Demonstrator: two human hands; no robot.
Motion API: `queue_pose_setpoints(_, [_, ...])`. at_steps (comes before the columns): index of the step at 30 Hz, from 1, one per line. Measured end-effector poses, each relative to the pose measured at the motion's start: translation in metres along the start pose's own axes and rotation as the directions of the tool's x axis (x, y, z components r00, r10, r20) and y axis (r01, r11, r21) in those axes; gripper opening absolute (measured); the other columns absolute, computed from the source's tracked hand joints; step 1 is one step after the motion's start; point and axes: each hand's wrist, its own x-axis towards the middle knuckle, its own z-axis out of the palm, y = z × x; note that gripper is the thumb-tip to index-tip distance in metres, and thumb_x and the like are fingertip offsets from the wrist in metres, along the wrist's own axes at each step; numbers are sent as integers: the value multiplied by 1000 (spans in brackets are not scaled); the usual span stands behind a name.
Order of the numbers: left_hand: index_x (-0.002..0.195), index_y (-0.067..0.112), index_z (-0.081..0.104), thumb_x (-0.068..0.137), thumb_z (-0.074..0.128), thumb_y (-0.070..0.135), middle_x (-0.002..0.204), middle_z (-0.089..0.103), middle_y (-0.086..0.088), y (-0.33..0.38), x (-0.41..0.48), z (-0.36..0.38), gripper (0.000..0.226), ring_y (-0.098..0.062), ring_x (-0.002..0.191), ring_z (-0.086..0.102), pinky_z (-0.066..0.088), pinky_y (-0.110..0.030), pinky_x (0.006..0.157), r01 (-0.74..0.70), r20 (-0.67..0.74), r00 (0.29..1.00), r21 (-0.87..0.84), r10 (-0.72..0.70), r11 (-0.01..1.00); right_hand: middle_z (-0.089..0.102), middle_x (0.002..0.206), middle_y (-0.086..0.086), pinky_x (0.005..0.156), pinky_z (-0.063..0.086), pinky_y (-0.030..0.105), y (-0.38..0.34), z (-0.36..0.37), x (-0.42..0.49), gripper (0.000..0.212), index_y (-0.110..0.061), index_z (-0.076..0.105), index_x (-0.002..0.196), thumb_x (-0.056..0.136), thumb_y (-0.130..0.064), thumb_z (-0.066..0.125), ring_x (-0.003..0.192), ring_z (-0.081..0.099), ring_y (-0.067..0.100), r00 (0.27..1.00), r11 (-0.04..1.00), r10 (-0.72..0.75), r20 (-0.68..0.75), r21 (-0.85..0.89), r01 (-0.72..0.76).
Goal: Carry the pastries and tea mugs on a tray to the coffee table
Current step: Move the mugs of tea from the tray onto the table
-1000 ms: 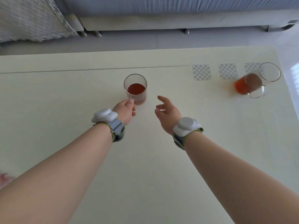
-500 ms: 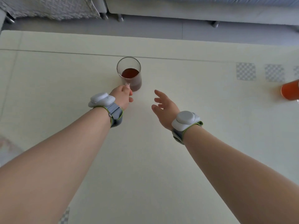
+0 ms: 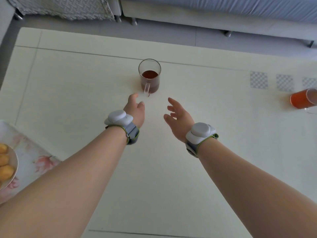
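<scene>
1. My left hand [image 3: 135, 109] hovered low over the pale worktop [image 3: 171, 169], centre of the frame, fingers loose and holding nothing. It sat just short of the handle [image 3: 147, 89] of the dark tea mug [image 3: 149, 78], apart from it, though blur hid the fingertips.
2. My right hand [image 3: 178, 117] floated beside it, right of centre, fingers spread and empty, touching nothing.
3. The dark tea mug stood upright above both hands, clear glass, roughly half full, its handle turned toward me.
4. The orange tea mug [image 3: 302, 100] stood well apart at the right edge, partly cut off by the frame.
5. The flowered tray [image 3: 32, 152] lay at the lower left edge, carrying a plate [image 3: 14, 162] of golden pastries [image 3: 6, 170]. A sofa [image 3: 223, 12] ran along the top.
6. As I judged it, both mugs were placed and the plate remained to unload.
7. To do that well, I needed to keep my left fingers clear of the handle, since a nudge could slop tea or tip the glass.
8. I would have drawn the hand straight back toward me, not sideways across the mug.
9. The plate called for two hands under its rim, held level so the pastries stayed put.
</scene>
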Motion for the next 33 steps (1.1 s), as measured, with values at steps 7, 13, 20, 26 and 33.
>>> queue_pose_setpoints(7, [138, 28, 32, 93, 43, 28, 137, 47, -4, -48, -91, -26, 46, -20, 123, 48, 37, -28, 92, -113, -21, 993, -35, 112, 993, 45, 139, -6, 100, 37, 30, -5, 32, -72, 55, -40, 27, 140, 92, -25, 49, 127, 42, 12, 999, 1000, -12, 45, 5, 11])
queue_pose_setpoints(13, [136, 27, 36, 93, 46, 23, 136, 49, 0, -86, -191, -56, 45, -15, 124, 47, 35, -24, 95, -94, -124, 989, -83, 83, 992, 49, 130, -7, 96, 41, 30, 5, 72, -151, 51, -36, 31, 138, 92, -23, 49, 116, 47, 10, 982, 999, -31, 185, -1, 32])
queue_pose_setpoints(20, [132, 24, 44, 93, 44, 20, 125, 52, 7, -163, -272, -118, 40, -8, 114, 50, 39, -26, 94, -84, -281, 957, -38, 70, 996, 54, 116, -12, 77, 41, 17, 15, 140, -218, 46, -38, 38, 133, 91, -23, 48, 106, 51, 5, 942, 1000, -6, 336, -8, 10])
queue_pose_setpoints(26, [130, 22, 47, 92, 45, 17, 128, 55, -1, -244, -285, -194, 38, -11, 112, 51, 38, -23, 89, -38, -415, 910, -28, 23, 999, 55, 113, -9, 79, 44, 21, 12, 218, -253, 46, -34, 39, 135, 92, -20, 48, 102, 53, 9, 917, 998, 1, 400, -55, 23])
queue_pose_setpoints(33, [131, 20, 44, 91, 41, 14, 125, 52, -4, -358, -276, -262, 40, -17, 100, 52, 38, -28, 83, 111, -461, 880, -28, -111, 993, 57, 109, -8, 61, 41, 7, 6, 339, -284, 43, -34, 41, 132, 92, -21, 48, 89, 53, 0, 899, 998, 66, 433, -49, -50])
